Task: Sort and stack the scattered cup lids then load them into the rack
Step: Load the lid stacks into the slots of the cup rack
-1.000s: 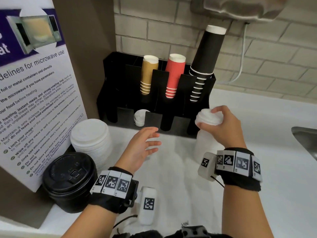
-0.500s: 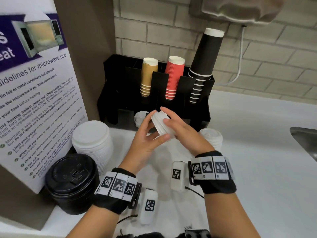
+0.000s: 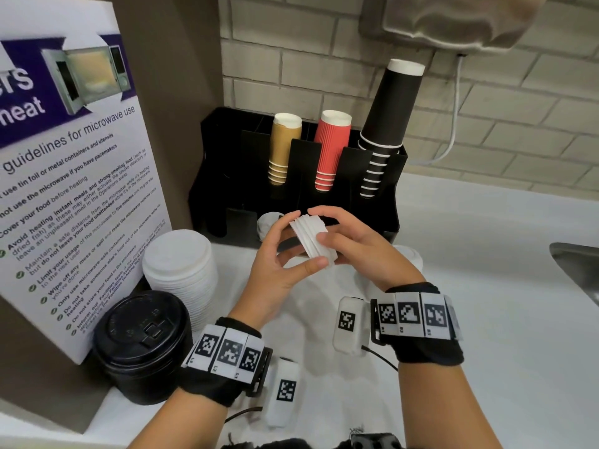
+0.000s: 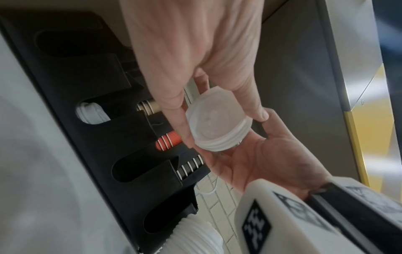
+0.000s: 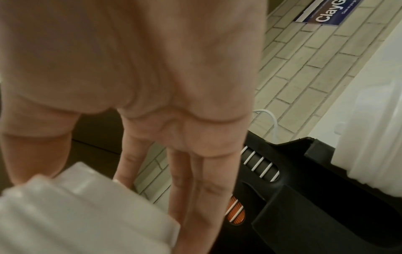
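A short stack of small white lids (image 3: 311, 238) (image 4: 217, 127) (image 5: 82, 216) is held on its side between both hands, just in front of the black rack (image 3: 227, 163) (image 4: 91, 96) (image 5: 304, 197). My left hand (image 3: 291, 251) (image 4: 222, 110) cups the stack from the left, thumb under it. My right hand (image 3: 324, 225) (image 5: 121, 171) grips it from the right, fingers over the top. A few small white lids (image 3: 269, 222) (image 4: 92, 113) lie in a lower rack slot. The other lower slots look dark.
A tall stack of large white lids (image 3: 181, 270) and a stack of black lids (image 3: 142, 341) stand at left beside a microwave notice board (image 3: 64, 189). Another white lid stack (image 3: 410, 257) stands behind my right wrist. Tan, red and black cups fill the rack's top. A sink (image 3: 580, 270) lies right.
My right hand lifted a few small lids off the right-hand stack and carried them left to the rack's front. My left hand rose to meet them, and both now hold the stack.
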The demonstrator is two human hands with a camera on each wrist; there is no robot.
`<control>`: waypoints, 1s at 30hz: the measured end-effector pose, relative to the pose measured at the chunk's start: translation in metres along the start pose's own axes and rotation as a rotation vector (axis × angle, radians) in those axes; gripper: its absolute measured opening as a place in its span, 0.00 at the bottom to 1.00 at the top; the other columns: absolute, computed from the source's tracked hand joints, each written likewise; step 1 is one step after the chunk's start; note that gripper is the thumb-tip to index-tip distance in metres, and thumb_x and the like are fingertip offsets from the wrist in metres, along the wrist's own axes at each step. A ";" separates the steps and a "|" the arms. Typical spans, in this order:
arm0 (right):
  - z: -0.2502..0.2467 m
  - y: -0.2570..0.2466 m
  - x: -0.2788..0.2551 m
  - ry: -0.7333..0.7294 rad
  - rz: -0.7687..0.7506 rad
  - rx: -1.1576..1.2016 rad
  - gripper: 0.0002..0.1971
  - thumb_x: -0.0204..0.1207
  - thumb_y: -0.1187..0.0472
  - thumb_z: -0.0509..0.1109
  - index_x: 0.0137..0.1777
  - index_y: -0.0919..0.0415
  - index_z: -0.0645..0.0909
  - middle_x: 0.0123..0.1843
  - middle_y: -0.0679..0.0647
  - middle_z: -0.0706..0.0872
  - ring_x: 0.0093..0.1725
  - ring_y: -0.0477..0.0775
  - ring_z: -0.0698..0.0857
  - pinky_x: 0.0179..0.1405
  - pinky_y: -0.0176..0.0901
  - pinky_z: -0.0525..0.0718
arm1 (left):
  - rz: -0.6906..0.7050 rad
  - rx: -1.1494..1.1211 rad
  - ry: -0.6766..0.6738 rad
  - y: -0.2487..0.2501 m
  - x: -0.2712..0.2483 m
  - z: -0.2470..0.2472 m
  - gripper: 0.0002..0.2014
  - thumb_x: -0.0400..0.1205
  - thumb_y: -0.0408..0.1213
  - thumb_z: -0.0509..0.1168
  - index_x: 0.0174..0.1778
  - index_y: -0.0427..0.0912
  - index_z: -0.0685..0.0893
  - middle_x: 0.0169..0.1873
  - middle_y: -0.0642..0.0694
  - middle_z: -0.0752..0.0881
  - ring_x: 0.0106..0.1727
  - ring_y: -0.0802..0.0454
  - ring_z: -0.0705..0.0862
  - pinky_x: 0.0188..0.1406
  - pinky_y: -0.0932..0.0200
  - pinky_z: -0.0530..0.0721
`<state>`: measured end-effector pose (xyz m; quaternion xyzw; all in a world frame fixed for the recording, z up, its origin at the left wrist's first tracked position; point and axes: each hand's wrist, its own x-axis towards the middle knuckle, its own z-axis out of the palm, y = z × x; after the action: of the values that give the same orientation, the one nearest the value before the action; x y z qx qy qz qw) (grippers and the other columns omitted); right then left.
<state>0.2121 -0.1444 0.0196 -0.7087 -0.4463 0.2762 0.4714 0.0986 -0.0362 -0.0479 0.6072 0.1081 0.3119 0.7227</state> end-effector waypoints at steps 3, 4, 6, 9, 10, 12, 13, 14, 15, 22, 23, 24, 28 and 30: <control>-0.001 0.000 -0.001 -0.002 -0.005 -0.013 0.17 0.81 0.58 0.64 0.67 0.40 0.76 0.57 0.52 0.88 0.59 0.55 0.86 0.61 0.64 0.83 | -0.028 -0.011 -0.009 -0.001 0.000 -0.002 0.38 0.67 0.40 0.82 0.73 0.55 0.75 0.68 0.46 0.79 0.66 0.48 0.83 0.63 0.39 0.84; -0.001 0.000 -0.002 -0.001 -0.007 -0.014 0.18 0.81 0.59 0.64 0.67 0.40 0.76 0.56 0.52 0.88 0.58 0.55 0.86 0.61 0.64 0.83 | -0.035 -0.005 -0.018 -0.002 0.000 -0.003 0.38 0.66 0.42 0.81 0.73 0.56 0.75 0.68 0.47 0.79 0.67 0.46 0.82 0.64 0.37 0.84; -0.001 0.001 -0.002 0.003 -0.009 -0.013 0.18 0.81 0.61 0.63 0.67 0.41 0.76 0.57 0.52 0.87 0.58 0.54 0.86 0.60 0.64 0.84 | -0.042 0.013 -0.040 -0.003 0.000 -0.005 0.38 0.64 0.46 0.79 0.72 0.59 0.75 0.67 0.48 0.80 0.68 0.45 0.81 0.65 0.37 0.83; -0.001 0.003 -0.001 0.007 -0.019 -0.003 0.19 0.81 0.62 0.64 0.68 0.42 0.76 0.58 0.53 0.87 0.58 0.54 0.86 0.59 0.58 0.86 | -0.051 0.029 -0.048 -0.003 0.000 -0.006 0.38 0.63 0.47 0.80 0.71 0.62 0.76 0.66 0.50 0.80 0.67 0.47 0.82 0.65 0.38 0.83; -0.001 0.004 -0.001 0.007 -0.027 0.007 0.19 0.80 0.63 0.65 0.68 0.43 0.76 0.58 0.53 0.87 0.57 0.53 0.86 0.57 0.54 0.87 | -0.052 0.036 -0.049 -0.004 0.001 -0.006 0.39 0.63 0.48 0.80 0.71 0.63 0.75 0.66 0.51 0.80 0.67 0.49 0.82 0.65 0.40 0.84; -0.003 0.006 -0.002 0.005 -0.040 0.042 0.19 0.80 0.63 0.67 0.68 0.45 0.77 0.58 0.54 0.87 0.55 0.53 0.87 0.52 0.47 0.87 | -0.050 0.048 -0.048 -0.004 0.002 -0.007 0.39 0.63 0.48 0.80 0.72 0.62 0.75 0.66 0.52 0.81 0.66 0.52 0.82 0.64 0.44 0.85; -0.004 0.007 -0.002 0.003 -0.045 0.059 0.19 0.79 0.62 0.69 0.67 0.45 0.77 0.59 0.55 0.87 0.55 0.53 0.88 0.51 0.46 0.87 | -0.048 0.049 -0.047 -0.004 0.002 -0.007 0.39 0.62 0.48 0.80 0.71 0.62 0.76 0.65 0.53 0.82 0.65 0.53 0.83 0.63 0.46 0.85; -0.004 0.007 -0.002 0.004 -0.051 0.068 0.19 0.78 0.61 0.71 0.67 0.45 0.78 0.59 0.54 0.87 0.55 0.53 0.88 0.50 0.45 0.87 | -0.045 0.049 -0.047 -0.003 0.002 -0.007 0.39 0.62 0.48 0.80 0.72 0.61 0.76 0.65 0.54 0.82 0.64 0.55 0.83 0.62 0.48 0.86; -0.004 0.008 -0.002 0.007 -0.058 0.070 0.19 0.76 0.60 0.73 0.66 0.44 0.78 0.59 0.54 0.87 0.54 0.53 0.88 0.49 0.45 0.88 | -0.041 0.050 -0.047 -0.003 0.003 -0.008 0.40 0.62 0.47 0.80 0.72 0.60 0.76 0.65 0.54 0.83 0.64 0.56 0.83 0.61 0.50 0.86; -0.001 0.012 0.000 0.063 -0.081 0.106 0.19 0.69 0.59 0.76 0.59 0.43 0.79 0.56 0.53 0.86 0.52 0.57 0.88 0.47 0.49 0.89 | -0.001 0.021 -0.031 -0.006 0.002 -0.005 0.38 0.62 0.45 0.81 0.70 0.57 0.77 0.65 0.50 0.83 0.64 0.53 0.84 0.56 0.55 0.85; -0.001 0.012 0.000 0.065 -0.084 0.109 0.19 0.68 0.59 0.76 0.58 0.43 0.79 0.56 0.53 0.86 0.52 0.56 0.88 0.46 0.47 0.88 | 0.002 0.022 -0.037 -0.005 0.002 -0.006 0.38 0.62 0.44 0.81 0.69 0.57 0.77 0.65 0.51 0.84 0.64 0.54 0.84 0.56 0.57 0.85; -0.001 0.012 0.000 0.066 -0.085 0.109 0.20 0.68 0.60 0.76 0.58 0.43 0.79 0.55 0.53 0.86 0.52 0.56 0.88 0.45 0.45 0.88 | 0.004 0.024 -0.046 -0.005 0.001 -0.006 0.37 0.63 0.44 0.81 0.68 0.58 0.77 0.64 0.53 0.84 0.64 0.54 0.84 0.55 0.58 0.85; -0.002 0.011 -0.004 0.066 -0.090 0.091 0.20 0.65 0.58 0.75 0.57 0.43 0.78 0.55 0.53 0.86 0.51 0.53 0.88 0.43 0.41 0.86 | -0.002 0.040 -0.082 -0.004 0.002 -0.008 0.35 0.63 0.45 0.81 0.67 0.62 0.79 0.63 0.54 0.84 0.64 0.51 0.84 0.58 0.53 0.85; -0.003 0.011 -0.005 0.069 -0.093 0.083 0.21 0.64 0.57 0.75 0.57 0.44 0.78 0.56 0.54 0.85 0.51 0.53 0.88 0.45 0.45 0.88 | 0.004 0.042 -0.096 -0.004 0.001 -0.008 0.35 0.64 0.44 0.81 0.67 0.62 0.79 0.64 0.53 0.84 0.65 0.50 0.84 0.59 0.51 0.85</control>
<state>0.2159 -0.1520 0.0105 -0.6760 -0.4505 0.2479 0.5279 0.0967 -0.0293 -0.0532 0.6366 0.0784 0.2816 0.7136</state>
